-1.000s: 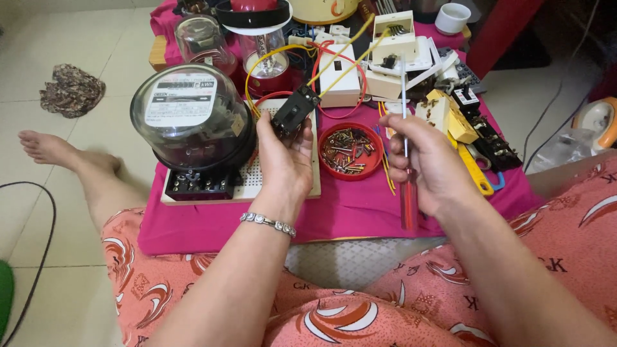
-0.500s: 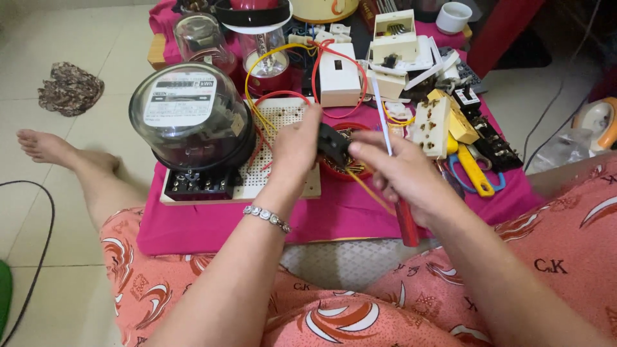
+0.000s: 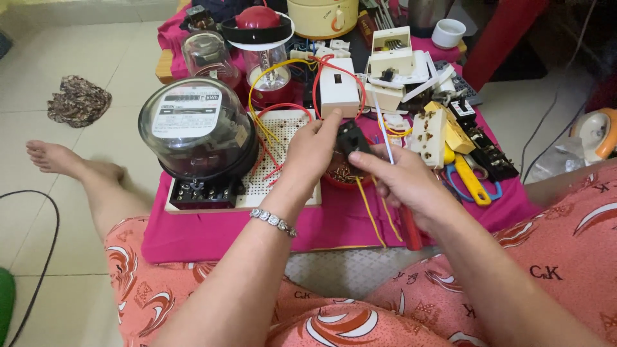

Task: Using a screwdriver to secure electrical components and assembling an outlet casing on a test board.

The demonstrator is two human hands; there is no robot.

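- The person's left hand (image 3: 313,149) pinches a small black socket part (image 3: 352,137) just above the middle of the frame, thumb and fingers closed on its left edge; this seems meant to lift it off the table and turn its face up toward the camera.
- The right hand (image 3: 402,183) meets the part from the right, with fingertips on its lower edge, and its grip is also closed around a screwdriver (image 3: 393,173). The thin pale shaft rises past the part, while the red handle runs down out of the palm toward the lower middle of the frame. Held this way, the tool stays ready while both hands steady the part.
- The black socket part looks squarish, dark and matt, with small openings on its face; finer detail is too small to tell.
- Yellow wires (image 3: 371,212) hang below the hands.
- Under the hands sits a red dish (image 3: 334,178), mostly hidden.
- Left of centre, a round glass-domed meter (image 3: 196,128) stands on a white perforated board (image 3: 283,132), which lies on the pink cloth (image 3: 212,228).
- At centre right lie a cream multi-socket block (image 3: 429,132) and yellow-handled pliers (image 3: 470,180).
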